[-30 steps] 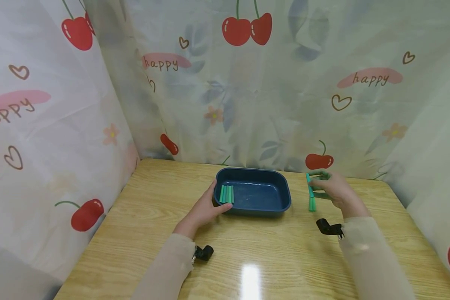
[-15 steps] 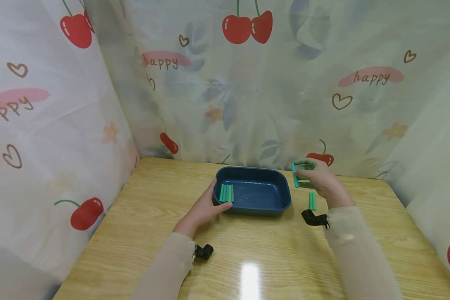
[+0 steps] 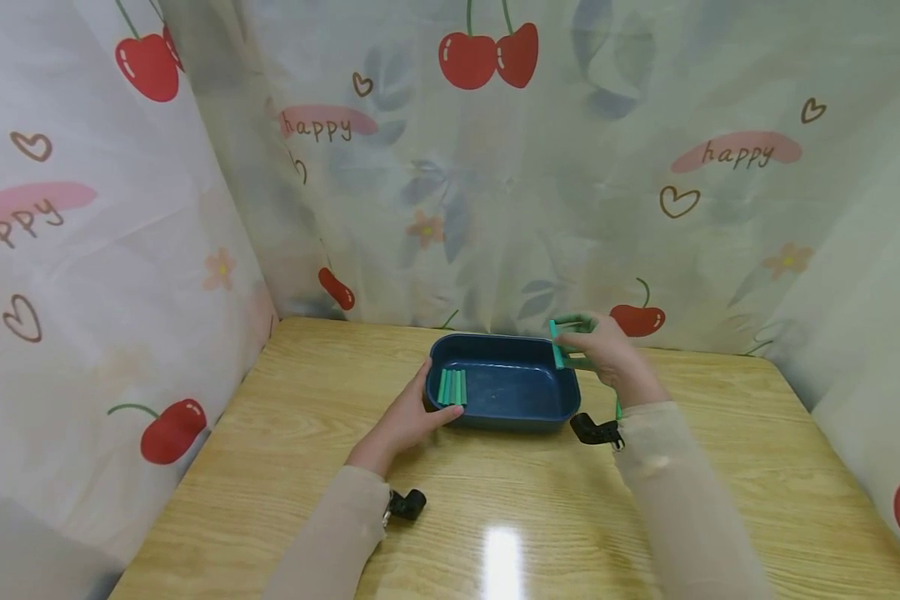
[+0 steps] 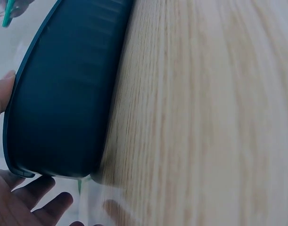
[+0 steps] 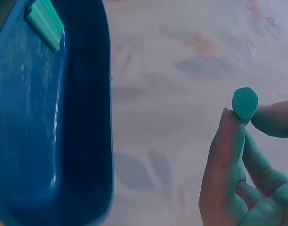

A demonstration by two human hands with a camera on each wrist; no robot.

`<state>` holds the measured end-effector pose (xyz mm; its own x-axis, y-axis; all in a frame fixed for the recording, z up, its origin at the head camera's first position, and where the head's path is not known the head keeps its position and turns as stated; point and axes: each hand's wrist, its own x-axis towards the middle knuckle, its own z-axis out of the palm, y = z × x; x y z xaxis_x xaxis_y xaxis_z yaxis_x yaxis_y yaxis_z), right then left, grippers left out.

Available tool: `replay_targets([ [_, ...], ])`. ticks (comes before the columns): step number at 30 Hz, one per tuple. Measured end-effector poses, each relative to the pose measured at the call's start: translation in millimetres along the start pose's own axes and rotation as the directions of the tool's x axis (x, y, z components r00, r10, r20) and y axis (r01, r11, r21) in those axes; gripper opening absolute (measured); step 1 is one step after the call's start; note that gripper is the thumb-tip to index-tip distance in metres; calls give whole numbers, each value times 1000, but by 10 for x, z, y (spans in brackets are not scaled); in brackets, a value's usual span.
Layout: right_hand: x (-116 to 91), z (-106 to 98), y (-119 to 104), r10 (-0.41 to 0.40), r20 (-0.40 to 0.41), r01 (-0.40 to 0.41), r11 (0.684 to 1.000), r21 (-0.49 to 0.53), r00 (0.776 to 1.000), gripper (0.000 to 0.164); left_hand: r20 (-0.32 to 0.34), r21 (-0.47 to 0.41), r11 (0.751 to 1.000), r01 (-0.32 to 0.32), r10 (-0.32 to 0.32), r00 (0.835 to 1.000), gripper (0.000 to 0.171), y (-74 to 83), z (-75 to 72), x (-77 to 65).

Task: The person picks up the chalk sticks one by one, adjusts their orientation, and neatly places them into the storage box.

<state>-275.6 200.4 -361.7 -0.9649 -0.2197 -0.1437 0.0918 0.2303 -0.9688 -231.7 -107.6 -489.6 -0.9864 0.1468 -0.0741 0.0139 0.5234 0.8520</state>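
Right hand (image 3: 611,350): the thumb and fingertips pinch a short green stick (image 3: 557,344), parted only by its thickness; the stick is in the air, its round end facing the right wrist camera; from the head view it overlaps the far right rim of a dark blue container (image 3: 521,398), while the right wrist view shows a gap between the two; left hand (image 3: 405,421): it holds the container's left end, thumb at the near rim, other fingers spread along the outer side; just past the left thumb, inside the container, a row of green sticks (image 3: 452,387) lies side by side; nearer the wearer than the right fingers, beside that wrist, a sliver of green (image 3: 618,405) shows, mostly hidden; under both hands is a wooden table (image 3: 450,500); beyond the fingertips hangs a pale curtain (image 3: 510,183) printed with cherries, hearts and the word "happy".
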Motion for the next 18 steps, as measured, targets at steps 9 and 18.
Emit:
replay_targets([
  [9,139,313,5,21,-17,-20,1000,15,1000,51,-5,0,1000,-2,2,1000,108,-1,-6,-13],
  [18,248,564,154,17,-6,-16,995,94,1000,48,0,-5,1000,9,-9,1000,107,-14,-1,-7],
])
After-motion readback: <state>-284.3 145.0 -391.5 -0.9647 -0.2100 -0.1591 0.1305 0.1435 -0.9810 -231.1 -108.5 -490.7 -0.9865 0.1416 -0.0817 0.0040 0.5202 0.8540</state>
